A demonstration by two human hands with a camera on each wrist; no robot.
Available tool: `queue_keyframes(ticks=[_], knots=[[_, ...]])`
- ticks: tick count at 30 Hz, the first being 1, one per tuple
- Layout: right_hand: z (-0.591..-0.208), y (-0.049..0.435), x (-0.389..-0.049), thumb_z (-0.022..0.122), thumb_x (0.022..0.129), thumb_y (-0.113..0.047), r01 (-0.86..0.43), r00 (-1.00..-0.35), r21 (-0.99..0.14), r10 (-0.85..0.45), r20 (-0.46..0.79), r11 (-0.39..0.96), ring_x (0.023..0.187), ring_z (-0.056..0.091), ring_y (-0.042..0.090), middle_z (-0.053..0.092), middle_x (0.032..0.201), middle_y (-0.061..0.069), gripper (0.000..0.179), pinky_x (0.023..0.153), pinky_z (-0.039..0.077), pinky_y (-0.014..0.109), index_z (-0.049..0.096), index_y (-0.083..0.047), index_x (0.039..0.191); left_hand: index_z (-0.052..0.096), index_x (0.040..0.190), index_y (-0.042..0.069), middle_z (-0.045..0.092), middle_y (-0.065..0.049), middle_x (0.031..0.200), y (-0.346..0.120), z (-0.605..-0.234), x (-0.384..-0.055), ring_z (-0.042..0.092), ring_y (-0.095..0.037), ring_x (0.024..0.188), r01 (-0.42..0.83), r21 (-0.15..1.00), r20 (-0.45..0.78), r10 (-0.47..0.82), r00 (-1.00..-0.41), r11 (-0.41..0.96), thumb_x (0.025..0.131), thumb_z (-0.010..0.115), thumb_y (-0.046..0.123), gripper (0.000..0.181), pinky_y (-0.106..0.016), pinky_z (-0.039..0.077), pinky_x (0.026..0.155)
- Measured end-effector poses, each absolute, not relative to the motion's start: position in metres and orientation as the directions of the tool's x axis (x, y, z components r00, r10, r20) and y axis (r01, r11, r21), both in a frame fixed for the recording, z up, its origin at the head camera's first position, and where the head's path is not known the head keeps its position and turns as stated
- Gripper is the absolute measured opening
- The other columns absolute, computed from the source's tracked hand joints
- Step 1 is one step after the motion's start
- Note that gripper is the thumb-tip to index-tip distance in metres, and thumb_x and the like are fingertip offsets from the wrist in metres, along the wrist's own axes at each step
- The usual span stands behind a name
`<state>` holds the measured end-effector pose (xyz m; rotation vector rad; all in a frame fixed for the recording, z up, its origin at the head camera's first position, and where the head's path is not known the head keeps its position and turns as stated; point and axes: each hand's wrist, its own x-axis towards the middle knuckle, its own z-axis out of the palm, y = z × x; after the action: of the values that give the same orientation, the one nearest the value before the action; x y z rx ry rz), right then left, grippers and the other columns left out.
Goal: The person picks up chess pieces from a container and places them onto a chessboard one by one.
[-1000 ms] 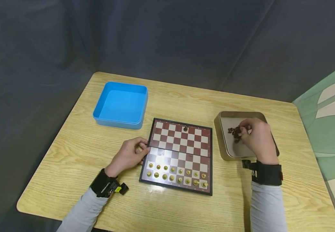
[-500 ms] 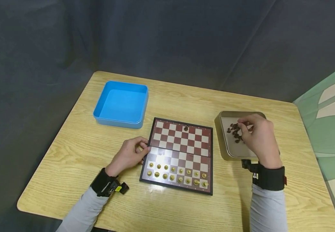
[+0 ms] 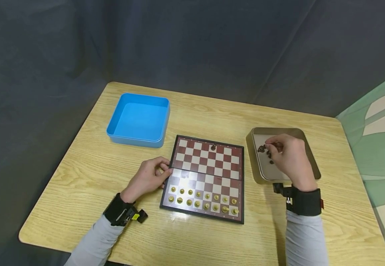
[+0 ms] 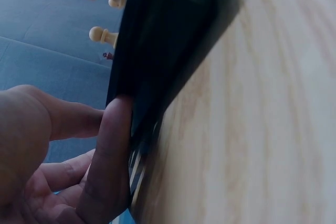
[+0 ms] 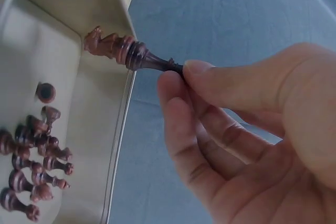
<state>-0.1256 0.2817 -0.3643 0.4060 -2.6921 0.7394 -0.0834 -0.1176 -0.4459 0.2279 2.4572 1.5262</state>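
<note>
My right hand is over the metal tin, pinching a dark brown chess piece between thumb and fingertips. A dark knight hangs base to base from that piece. Several more dark chess pieces lie heaped in the tin. With curled fingers, my left hand grips the left edge of the chessboard near its fold. Two rows of gold chess pieces stand on the board's near side. A single dark piece stands in the far row.
A blue box without a lid sits at the back left of the wooden table. Dark cloth hangs behind the table. Green and cream patterned fabric is at the right.
My right hand has shifted left over the tin, and the dark pieces there have been disturbed, with one now lifted along with the knight. The left hand and board have stayed still.
</note>
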Motion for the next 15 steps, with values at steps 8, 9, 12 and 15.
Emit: queue_keyframes(ticks=[8, 9, 12, 15], knots=[[-0.3622, 0.2765, -0.1251, 0.061, 0.078, -0.001, -0.347, -0.915, -0.451, -0.191, 0.356, 0.822, 0.061, 0.050, 0.007, 0.060, 0.078, 0.002, 0.011, 0.050, 0.038, 0.020, 0.064, -0.007, 0.086, 0.055, 0.101, 0.013, 0.058, 0.000, 0.078, -0.1182, -0.4473, -0.0836, 0.055, -0.016, 0.044, 0.012, 0.896, -0.115, 0.258, -0.959, 0.444, 0.081, 0.061, 0.020, 0.022, -0.030, 0.045, 0.037], [-0.3619, 0.2760, -0.1251, 0.061, 0.078, -0.001, -0.349, -0.915, -0.455, -0.193, 0.354, 0.820, 0.061, 0.051, 0.008, 0.061, 0.078, 0.002, 0.011, 0.049, 0.039, 0.020, 0.064, -0.007, 0.086, 0.055, 0.101, 0.013, 0.058, 0.000, 0.078, -0.1182, -0.4472, -0.0836, 0.055, -0.016, 0.044, 0.010, 0.895, -0.117, 0.257, -0.959, 0.446, 0.081, 0.061, 0.020, 0.022, -0.030, 0.045, 0.037], [-0.3610, 0.2739, -0.1247, 0.060, 0.078, 0.000, -0.347, -0.918, -0.466, -0.193, 0.346, 0.814, 0.062, 0.052, 0.008, 0.061, 0.079, 0.002, 0.011, 0.048, 0.040, 0.019, 0.064, -0.007, 0.086, 0.055, 0.101, 0.013, 0.058, 0.000, 0.078, -0.1181, -0.4467, -0.0834, 0.055, -0.016, 0.044, 0.009, 0.893, -0.119, 0.256, -0.959, 0.449, 0.081, 0.061, 0.020, 0.022, -0.030, 0.045, 0.037], [-0.3613, 0.2710, -0.1252, 0.060, 0.078, 0.000, -0.353, -0.917, -0.470, -0.199, 0.346, 0.809, 0.065, 0.054, 0.008, 0.061, 0.079, 0.002, 0.011, 0.051, 0.042, 0.021, 0.064, -0.007, 0.085, 0.054, 0.101, 0.014, 0.058, 0.001, 0.078, -0.1180, -0.4464, -0.0837, 0.055, -0.016, 0.044, 0.008, 0.891, -0.121, 0.253, -0.960, 0.455, 0.081, 0.061, 0.021, 0.023, -0.030, 0.045, 0.037]])
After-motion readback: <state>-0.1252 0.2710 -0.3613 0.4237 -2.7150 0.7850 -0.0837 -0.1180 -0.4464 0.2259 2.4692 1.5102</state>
